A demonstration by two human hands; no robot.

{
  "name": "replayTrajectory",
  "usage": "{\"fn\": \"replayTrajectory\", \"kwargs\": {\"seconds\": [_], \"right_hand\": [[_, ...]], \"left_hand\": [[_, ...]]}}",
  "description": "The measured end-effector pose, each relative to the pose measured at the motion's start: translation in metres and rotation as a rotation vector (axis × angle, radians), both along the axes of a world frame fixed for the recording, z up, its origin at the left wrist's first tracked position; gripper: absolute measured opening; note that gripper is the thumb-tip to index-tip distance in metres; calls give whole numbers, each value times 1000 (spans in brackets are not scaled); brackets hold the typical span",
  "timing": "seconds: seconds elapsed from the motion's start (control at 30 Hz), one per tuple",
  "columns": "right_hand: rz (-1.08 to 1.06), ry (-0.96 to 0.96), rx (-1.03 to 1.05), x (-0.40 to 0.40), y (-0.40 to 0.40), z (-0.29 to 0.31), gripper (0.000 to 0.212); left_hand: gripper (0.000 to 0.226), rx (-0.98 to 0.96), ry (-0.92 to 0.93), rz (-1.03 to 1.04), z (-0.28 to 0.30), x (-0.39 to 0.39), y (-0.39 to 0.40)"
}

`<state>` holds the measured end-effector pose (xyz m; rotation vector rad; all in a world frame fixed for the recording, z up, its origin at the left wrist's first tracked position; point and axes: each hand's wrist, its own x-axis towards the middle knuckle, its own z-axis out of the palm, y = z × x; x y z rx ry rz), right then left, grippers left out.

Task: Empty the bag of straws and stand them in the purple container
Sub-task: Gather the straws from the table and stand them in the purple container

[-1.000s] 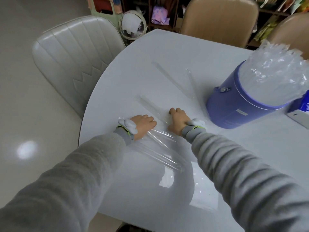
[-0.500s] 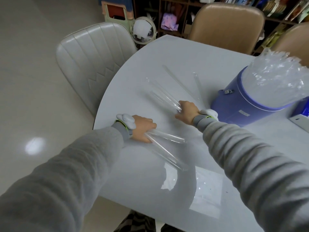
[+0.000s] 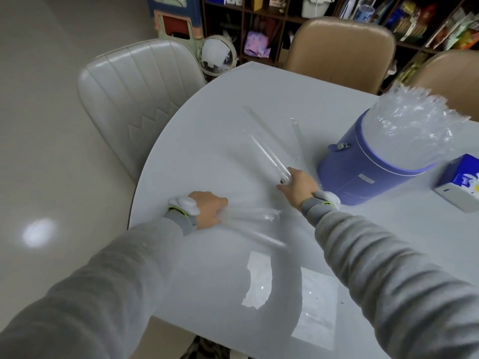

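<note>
Head view shows both hands, left hand (image 3: 208, 212) and right hand (image 3: 298, 181), each clamped on clear straws (image 3: 269, 158) gathered off the surface (image 3: 259, 86), presumably for standing in the purple container (image 3: 363, 172) just beyond the right hand.

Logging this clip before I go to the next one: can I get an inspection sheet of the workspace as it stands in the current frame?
Surface: pale grey table, glossy, with light reflections near the front edge.
Job's things: purple container already packed with wrapped straws; loose clear straws lie on the table.
Clutter: blue and white box at the right edge.
Grippers: left hand grips a bunch of straws; right hand holds several more, pointing away.
Cables: nothing seen.
Surroundings: grey chair, two tan chairs, crowded shelves behind.
</note>
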<state>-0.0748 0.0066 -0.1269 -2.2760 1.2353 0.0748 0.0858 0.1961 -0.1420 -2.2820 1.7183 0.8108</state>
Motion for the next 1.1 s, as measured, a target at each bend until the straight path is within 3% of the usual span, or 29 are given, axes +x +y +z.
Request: {"fn": "replayTrajectory", "kwargs": {"seconds": [0.1,0.17,0.23,0.33,0.47,0.6,0.9,1.1], "right_hand": [[-164,-138,27,2,-16,14,14],[-261,-414,204,11,-21,28,5],[-290,-680,324,23,-19,44,7],[-286,-908,316,41,-9,65,21],[-284,-1033,326,54,3,67,16],[-360,-1086,343,63,8,60,10],[-395,-1100,328,57,20,44,31],[-389,-971,336,52,15,33,12]], "left_hand": [[25,-208,93,300,11,26,-1],[29,-473,347,581,22,33,-10],[15,-693,580,803,39,24,-24],[17,-910,718,961,51,8,-43],[22,-1103,750,1075,45,3,-60],[13,-1149,772,1127,43,-2,-72],[15,-1135,757,1063,42,-6,-76],[15,-1122,769,1014,40,-1,-80]]}}
